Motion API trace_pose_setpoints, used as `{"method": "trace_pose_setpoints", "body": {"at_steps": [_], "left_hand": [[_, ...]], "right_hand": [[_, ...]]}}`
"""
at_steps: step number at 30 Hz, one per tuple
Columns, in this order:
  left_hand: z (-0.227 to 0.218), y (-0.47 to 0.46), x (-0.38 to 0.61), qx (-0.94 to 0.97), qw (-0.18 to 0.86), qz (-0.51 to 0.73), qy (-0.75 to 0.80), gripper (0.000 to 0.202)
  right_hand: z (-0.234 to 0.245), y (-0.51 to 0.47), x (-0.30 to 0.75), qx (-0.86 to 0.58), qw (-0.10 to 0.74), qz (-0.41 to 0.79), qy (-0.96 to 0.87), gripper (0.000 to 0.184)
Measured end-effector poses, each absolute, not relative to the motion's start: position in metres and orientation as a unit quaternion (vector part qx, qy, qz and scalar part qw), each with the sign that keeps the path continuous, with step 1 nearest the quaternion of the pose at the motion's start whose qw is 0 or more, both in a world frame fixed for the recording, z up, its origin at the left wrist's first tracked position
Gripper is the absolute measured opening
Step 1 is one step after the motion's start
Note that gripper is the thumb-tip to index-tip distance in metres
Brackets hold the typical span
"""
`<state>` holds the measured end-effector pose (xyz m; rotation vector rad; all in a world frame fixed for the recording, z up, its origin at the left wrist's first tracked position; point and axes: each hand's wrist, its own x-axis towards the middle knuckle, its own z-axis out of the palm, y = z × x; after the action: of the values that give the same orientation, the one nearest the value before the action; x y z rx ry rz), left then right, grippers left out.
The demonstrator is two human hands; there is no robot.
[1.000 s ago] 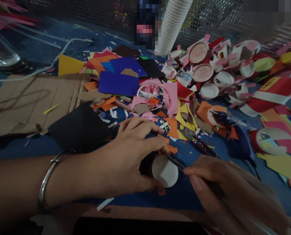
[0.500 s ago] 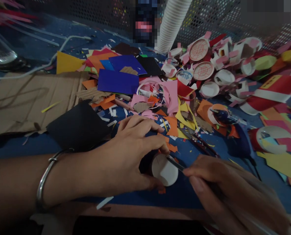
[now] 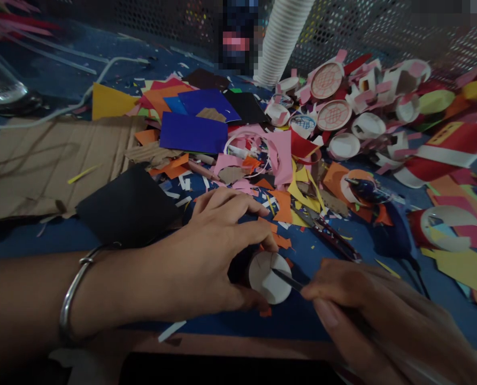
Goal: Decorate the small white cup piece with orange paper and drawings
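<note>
White disc (image 3: 274, 287) in left hand (image 3: 210, 256), under blade (image 3: 288, 280) in right hand (image 3: 367, 305).

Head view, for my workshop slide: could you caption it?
Left hand braces a white paper-cup base while the right hand holds a slim blade to it.

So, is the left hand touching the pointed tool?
Apart. The head view shows it: part of the white disc is visible between the left hand and the pointed tool.
</note>
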<state>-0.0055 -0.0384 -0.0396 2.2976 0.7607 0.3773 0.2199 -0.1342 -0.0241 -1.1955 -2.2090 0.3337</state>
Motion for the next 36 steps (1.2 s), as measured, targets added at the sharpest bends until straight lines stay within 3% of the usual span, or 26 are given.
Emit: {"method": "trace_pose_setpoints", "body": {"at_steps": [7,9,13,17,25,36], "left_hand": [[-0.039,-0.039,-0.006,0.880,0.345,0.145,0.292,0.048],[-0.039,-0.039,-0.006,0.882,0.339,0.140,0.295,0.050],[-0.039,-0.038,-0.005,0.886,0.326,0.139,0.299,0.053],[-0.039,-0.038,-0.004,0.888,0.323,0.141,0.295,0.056],[-0.042,-0.038,-0.005,0.887,0.327,0.148,0.291,0.058],[-0.037,-0.038,-0.005,0.885,0.337,0.136,0.291,0.054]], "right_hand": [[-0.020,-0.135,0.223,-0.473,0.288,0.116,-0.825,0.022],[-0.017,-0.137,0.227,-0.457,0.232,0.128,-0.849,0.021],[-0.018,-0.138,0.230,-0.542,0.289,0.117,-0.780,0.018],[-0.018,-0.135,0.229,-0.566,0.288,0.162,-0.755,0.011],[-0.017,-0.135,0.232,-0.545,0.293,0.172,-0.766,0.010],[-0.015,-0.132,0.229,-0.506,0.235,0.105,-0.823,0.008]]}}
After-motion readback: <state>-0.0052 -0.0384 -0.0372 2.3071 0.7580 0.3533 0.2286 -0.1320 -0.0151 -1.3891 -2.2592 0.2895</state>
